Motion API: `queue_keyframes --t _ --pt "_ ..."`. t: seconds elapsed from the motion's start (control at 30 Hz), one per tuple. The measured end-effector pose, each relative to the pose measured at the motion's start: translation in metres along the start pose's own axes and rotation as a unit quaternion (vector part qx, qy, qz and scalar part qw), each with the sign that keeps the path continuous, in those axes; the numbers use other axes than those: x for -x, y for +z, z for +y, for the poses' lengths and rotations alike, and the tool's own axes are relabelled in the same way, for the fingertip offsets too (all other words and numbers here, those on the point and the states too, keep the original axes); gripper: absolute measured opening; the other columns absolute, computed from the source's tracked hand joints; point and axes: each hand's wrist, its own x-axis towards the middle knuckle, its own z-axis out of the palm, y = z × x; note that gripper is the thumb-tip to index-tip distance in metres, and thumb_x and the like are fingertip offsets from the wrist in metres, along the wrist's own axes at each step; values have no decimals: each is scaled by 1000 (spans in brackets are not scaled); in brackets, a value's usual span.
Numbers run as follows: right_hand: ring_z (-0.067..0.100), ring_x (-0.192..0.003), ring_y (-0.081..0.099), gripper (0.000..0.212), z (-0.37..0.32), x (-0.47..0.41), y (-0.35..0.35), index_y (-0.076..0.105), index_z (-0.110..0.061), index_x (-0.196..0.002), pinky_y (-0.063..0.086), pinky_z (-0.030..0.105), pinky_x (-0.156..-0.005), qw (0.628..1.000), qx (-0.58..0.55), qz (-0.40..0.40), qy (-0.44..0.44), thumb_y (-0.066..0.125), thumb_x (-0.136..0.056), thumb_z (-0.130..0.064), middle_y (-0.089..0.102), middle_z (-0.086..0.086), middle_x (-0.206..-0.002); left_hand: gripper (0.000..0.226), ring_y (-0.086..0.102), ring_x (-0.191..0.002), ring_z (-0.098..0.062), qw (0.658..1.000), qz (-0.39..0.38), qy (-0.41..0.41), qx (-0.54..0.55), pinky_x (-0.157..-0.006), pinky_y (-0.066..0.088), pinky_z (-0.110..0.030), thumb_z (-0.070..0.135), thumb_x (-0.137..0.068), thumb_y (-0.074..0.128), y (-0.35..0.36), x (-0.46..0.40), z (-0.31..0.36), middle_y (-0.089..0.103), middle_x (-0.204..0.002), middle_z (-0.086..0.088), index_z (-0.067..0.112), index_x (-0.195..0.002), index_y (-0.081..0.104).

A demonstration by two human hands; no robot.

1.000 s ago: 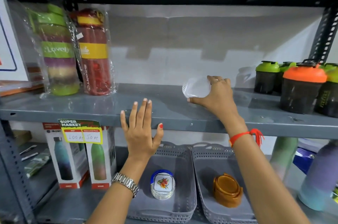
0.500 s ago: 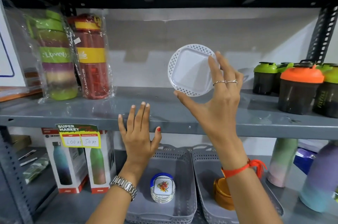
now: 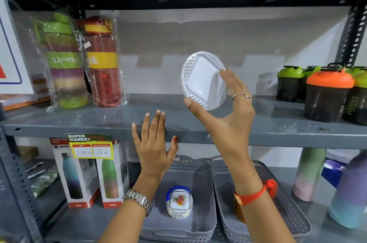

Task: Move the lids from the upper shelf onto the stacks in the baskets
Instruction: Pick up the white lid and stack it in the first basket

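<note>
My right hand (image 3: 226, 111) holds a round white lid (image 3: 200, 79) with a lattice rim, tilted up on edge above the grey upper shelf (image 3: 278, 129). My left hand (image 3: 155, 143) rests flat with fingers apart against that shelf's front edge. Below, the left grey basket (image 3: 204, 203) holds a stack of round lids (image 3: 179, 202) with a blue rim and a flower print on top. In the right grey basket (image 3: 286, 205) lies an orange-brown stack, mostly hidden behind my right wrist.
Wrapped green and red bottles (image 3: 83, 62) stand at the upper shelf's left; dark shaker cups (image 3: 327, 93) with green and orange caps stand at its right. Boxed bottles (image 3: 89, 175) sit lower left, pastel bottles (image 3: 309, 173) lower right. A price tag (image 3: 90, 146) hangs on the shelf edge.
My right hand lifted the white lid off the upper shelf, raised it and turned it on edge, then lowered it slightly. My left hand stayed on the shelf edge.
</note>
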Motion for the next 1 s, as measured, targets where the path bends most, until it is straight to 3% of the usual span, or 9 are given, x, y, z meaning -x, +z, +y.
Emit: queue_keyframes --t 0.07,0.13,0.2,0.3,0.4,0.47,0.6,0.73,1.0 --pt "8 -122 52 70 -4 2 2 59 -25 -121 46 21 -99 983 -139 -23 116 78 -57 -48 58 -6 -128 58 34 -135 -27 1000 1 -2 1 -115 10 -50 46 -96 27 0 0 0 45 -142 -8 9 -139 38" --pt "5 -111 61 55 -8 1 1 65 -28 -108 52 24 -89 928 -294 -52 221 74 -56 -45 66 -10 -114 58 34 -135 -27 1000 3 -3 -2 -115 11 -51 46 -96 26 0 -1 0 45 -142 -7 9 -139 38" --pt "16 -111 63 47 -10 0 -1 69 -25 -105 51 35 -96 831 -446 -86 322 68 -62 -45 70 -3 -113 57 35 -135 -27 1000 6 -2 -6 -115 11 -51 46 -97 24 1 -1 0 45 -141 -7 9 -138 39" --pt "34 -107 61 59 -9 -2 -6 63 -12 -118 42 50 -103 657 -603 -134 432 59 -74 -51 61 18 -127 57 36 -134 -27 1000 13 1 -12 -114 12 -51 46 -97 24 2 -1 1 44 -140 -6 8 -135 42" --pt "37 -106 59 63 -8 -2 -9 60 -11 -124 46 50 -98 561 -666 -159 464 50 -83 -57 50 23 -138 57 38 -133 -28 1000 22 2 -5 -114 12 -51 47 -97 24 3 -1 0 48 -138 -7 7 -130 46" --pt "38 -107 59 64 -6 -1 -11 59 -10 -126 48 49 -95 548 -675 -154 469 47 -86 -58 49 24 -139 58 38 -133 -28 1000 25 2 -2 -115 11 -50 48 -97 24 4 -1 0 50 -137 -8 7 -131 46" --pt "39 -114 58 61 -3 6 -19 70 -5 -111 46 45 -100 578 -649 -139 475 46 -88 -56 59 22 -128 59 37 -133 -27 1000 26 5 -3 -115 10 -49 49 -96 23 6 -1 -1 50 -138 -8 9 -135 42" --pt "39 -114 59 58 8 38 -28 68 -7 -116 49 43 -97 586 -622 -120 506 50 -85 -53 59 20 -130 63 38 -133 -25 1000 19 4 5 -113 14 -48 51 -95 19 2 -1 -1 49 -138 -6 9 -136 42" --pt "46 -97 63 57 54 147 -21 74 0 -102 46 41 -94 530 -520 -35 668 53 -77 -48 62 27 -123 59 25 -139 -27 1000 17 15 8 -115 8 -49 45 -97 26 1 3 -2 39 -146 -10 7 -141 34"
